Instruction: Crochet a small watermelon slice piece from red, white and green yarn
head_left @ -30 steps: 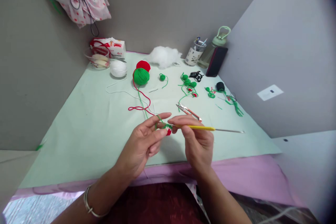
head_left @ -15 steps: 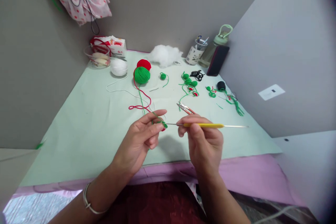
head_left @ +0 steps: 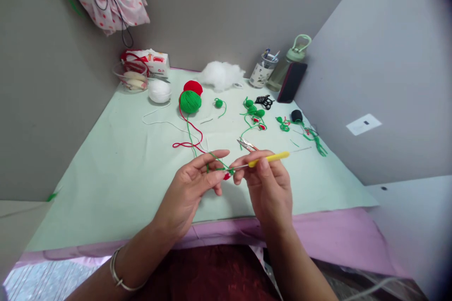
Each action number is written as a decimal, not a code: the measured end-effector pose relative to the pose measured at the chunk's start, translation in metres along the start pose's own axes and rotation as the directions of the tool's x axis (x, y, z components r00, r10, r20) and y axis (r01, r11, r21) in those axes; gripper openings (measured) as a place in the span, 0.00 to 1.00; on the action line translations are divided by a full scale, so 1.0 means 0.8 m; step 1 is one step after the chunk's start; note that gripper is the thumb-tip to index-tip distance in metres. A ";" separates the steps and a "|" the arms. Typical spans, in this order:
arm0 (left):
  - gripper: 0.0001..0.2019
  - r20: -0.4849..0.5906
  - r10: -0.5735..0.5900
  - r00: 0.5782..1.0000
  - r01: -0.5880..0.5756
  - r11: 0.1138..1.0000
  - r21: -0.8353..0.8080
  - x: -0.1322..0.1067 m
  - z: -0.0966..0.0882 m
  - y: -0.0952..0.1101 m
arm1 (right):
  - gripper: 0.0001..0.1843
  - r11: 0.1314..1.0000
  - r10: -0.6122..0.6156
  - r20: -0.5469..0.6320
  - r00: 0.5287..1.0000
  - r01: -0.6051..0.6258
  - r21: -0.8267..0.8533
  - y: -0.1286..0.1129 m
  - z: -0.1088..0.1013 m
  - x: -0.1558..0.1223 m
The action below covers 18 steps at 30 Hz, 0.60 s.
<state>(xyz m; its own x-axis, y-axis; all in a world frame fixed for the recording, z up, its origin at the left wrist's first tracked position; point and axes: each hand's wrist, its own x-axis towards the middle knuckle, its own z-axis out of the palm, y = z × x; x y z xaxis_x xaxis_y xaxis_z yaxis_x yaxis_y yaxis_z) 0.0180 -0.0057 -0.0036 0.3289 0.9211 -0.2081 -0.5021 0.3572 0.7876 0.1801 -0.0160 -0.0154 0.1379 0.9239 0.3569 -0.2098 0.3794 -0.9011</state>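
Note:
My left hand (head_left: pixel 192 186) pinches a small red and green crochet piece (head_left: pixel 228 175) between thumb and fingers. Green yarn (head_left: pixel 219 161) runs over its raised index finger. A crochet hook (head_left: pixel 271 158) with a yellow handle is held pen-like in my right hand (head_left: pixel 270 186). Its thin metal tip touches the crochet piece, near the right fingertips; exactly how the tip sits in the stitches is too small to tell. Just beyond my right hand lie small scissors (head_left: pixel 247 145), partly hidden by the fingers. The green yarn ball (head_left: pixel 190 102) rests in front of a red yarn ball (head_left: pixel 193 87).
A white yarn ball (head_left: pixel 159 91), white stuffing (head_left: pixel 222 75), a pen cup (head_left: pixel 262 70), a bottle (head_left: pixel 287 68) and a phone (head_left: pixel 292 83) line the back. Small green crochet pieces (head_left: pixel 259 113), a black hair clip (head_left: pixel 264 101) and yarn scraps (head_left: pixel 319 143) lie at the right.
The hook has tilted, its back end rising and swinging left. Both hands have drawn closer together, and more of the red part of the crochet piece shows.

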 end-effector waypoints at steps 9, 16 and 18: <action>0.14 -0.057 0.149 0.987 -0.137 0.975 0.173 -0.004 0.001 -0.003 | 0.13 0.897 -0.243 0.107 0.964 0.266 -0.353 -0.018 -0.003 -0.013; 0.10 -0.127 0.379 0.916 -0.304 0.867 0.395 -0.006 0.000 -0.013 | 0.14 0.613 -0.404 0.346 0.846 0.532 -0.584 -0.014 -0.005 -0.022; 0.10 -0.153 0.419 0.895 -0.333 0.856 0.394 -0.006 0.001 -0.015 | 0.16 0.475 -0.417 0.428 0.802 0.594 -0.649 -0.011 -0.005 -0.025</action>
<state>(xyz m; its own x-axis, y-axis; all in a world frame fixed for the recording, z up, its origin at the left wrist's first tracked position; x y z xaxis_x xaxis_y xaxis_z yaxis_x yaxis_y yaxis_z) 0.0231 -0.0141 -0.0114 -0.0377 0.9978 0.0549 -0.2243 -0.0620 0.9726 0.1829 -0.0382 -0.0154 -0.2163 0.6034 0.7676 0.6106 0.6971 -0.3758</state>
